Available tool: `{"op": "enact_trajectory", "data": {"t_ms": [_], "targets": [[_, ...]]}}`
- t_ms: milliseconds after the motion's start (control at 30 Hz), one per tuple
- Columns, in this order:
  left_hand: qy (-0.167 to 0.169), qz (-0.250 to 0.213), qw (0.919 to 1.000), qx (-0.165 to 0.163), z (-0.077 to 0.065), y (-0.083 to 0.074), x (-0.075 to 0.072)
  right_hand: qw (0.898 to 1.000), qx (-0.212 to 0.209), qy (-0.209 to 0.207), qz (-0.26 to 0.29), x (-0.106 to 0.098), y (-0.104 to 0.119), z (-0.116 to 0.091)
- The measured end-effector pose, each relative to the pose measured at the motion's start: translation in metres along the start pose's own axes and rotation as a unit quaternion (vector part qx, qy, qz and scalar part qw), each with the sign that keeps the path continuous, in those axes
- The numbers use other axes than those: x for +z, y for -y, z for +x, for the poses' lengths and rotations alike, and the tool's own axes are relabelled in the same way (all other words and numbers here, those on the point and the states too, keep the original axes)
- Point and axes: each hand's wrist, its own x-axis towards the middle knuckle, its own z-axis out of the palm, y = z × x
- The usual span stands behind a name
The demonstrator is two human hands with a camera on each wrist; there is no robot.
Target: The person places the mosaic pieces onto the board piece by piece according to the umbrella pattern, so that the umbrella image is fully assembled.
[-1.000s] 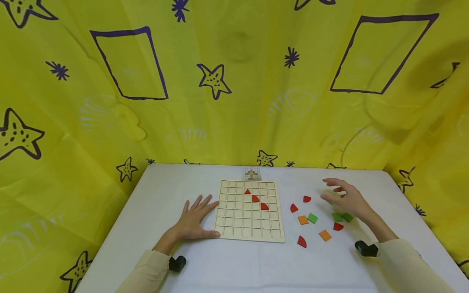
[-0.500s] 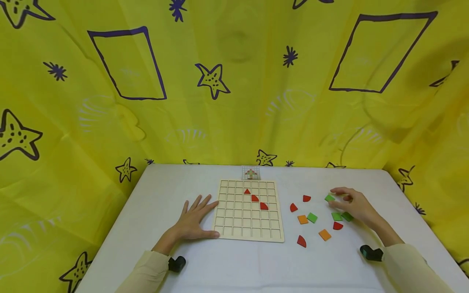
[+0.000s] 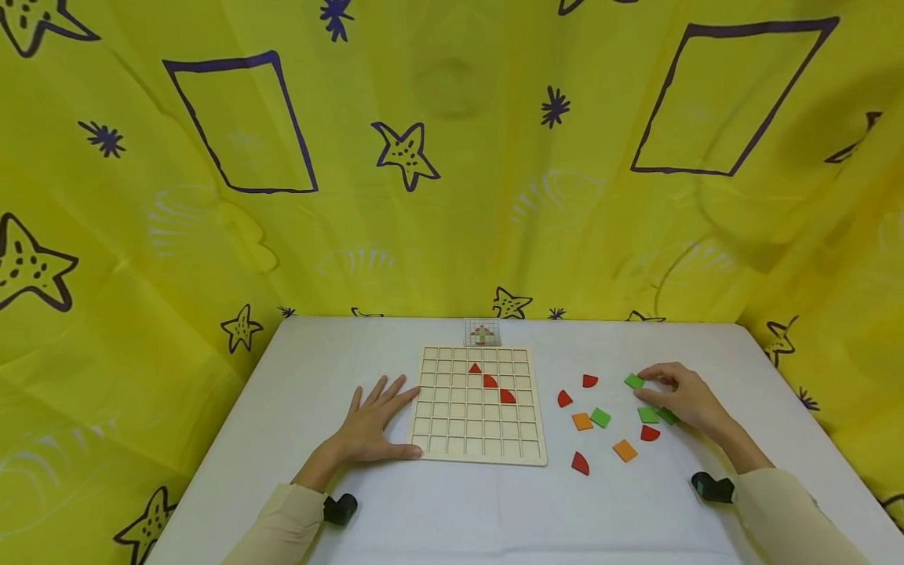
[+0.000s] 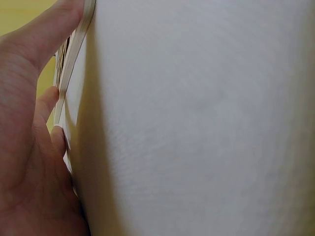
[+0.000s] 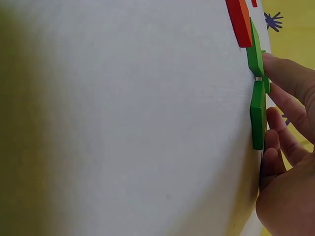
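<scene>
My left hand [image 3: 373, 428] lies with spread fingers at the left side of a pale wooden grid board [image 3: 466, 431], its thumb and a fingertip touching the edge. In the left wrist view, the thumb [image 4: 47, 34] meets the board's rim. Three red pieces sit in the grid: a triangle [image 3: 475, 368] and two quarter circles. My right hand [image 3: 681, 395] is over the loose tiles at right, thumb and index finger pinching the corner of a green square tile [image 3: 633, 381] on the table. Two other green tiles [image 5: 258, 115] lie under that hand.
Orange squares [image 3: 625, 450], several red quarter circles [image 3: 580, 463] and another green square [image 3: 600, 417] lie scattered right of the board. A small pattern card [image 3: 482, 333] is behind the board. A yellow curtain [image 3: 452, 235] hangs along the table's back and sides.
My right hand has come down from above the tiles, and its thumb and index finger have closed at the far green square. The left hand has stayed at the board.
</scene>
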Motion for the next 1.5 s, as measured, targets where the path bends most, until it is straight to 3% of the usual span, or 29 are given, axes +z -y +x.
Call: {"op": "enact_trajectory", "data": {"t_ms": [267, 467, 600, 933, 1300, 1500], "targets": [[0.014, 0.005, 0.9997, -0.018, 0.002, 0.005, 0.004, 1.000, 0.009, -0.003, -0.003, 0.001, 0.000, 0.000], [0.008, 0.000, 0.9999, -0.011, 0.001, 0.001, 0.000, 1.000, 0.010, -0.008, -0.004, 0.001, -0.001, 0.001], [0.024, 0.010, 0.9994, -0.022, 0.002, -0.001, -0.003, 1.000, 0.006, -0.007, -0.006, 0.000, -0.001, 0.001], [0.040, 0.018, 0.9985, -0.032, 0.003, -0.002, -0.004, 0.999, -0.029, -0.004, -0.031, -0.007, 0.006, -0.001], [0.007, 0.002, 0.9999, -0.007, 0.000, 0.000, 0.000, 0.998, -0.051, -0.005, -0.034, -0.016, 0.020, 0.003], [0.028, 0.009, 0.9993, -0.023, 0.002, -0.002, -0.004, 0.995, -0.093, -0.018, -0.033, -0.019, 0.035, 0.007]]}}
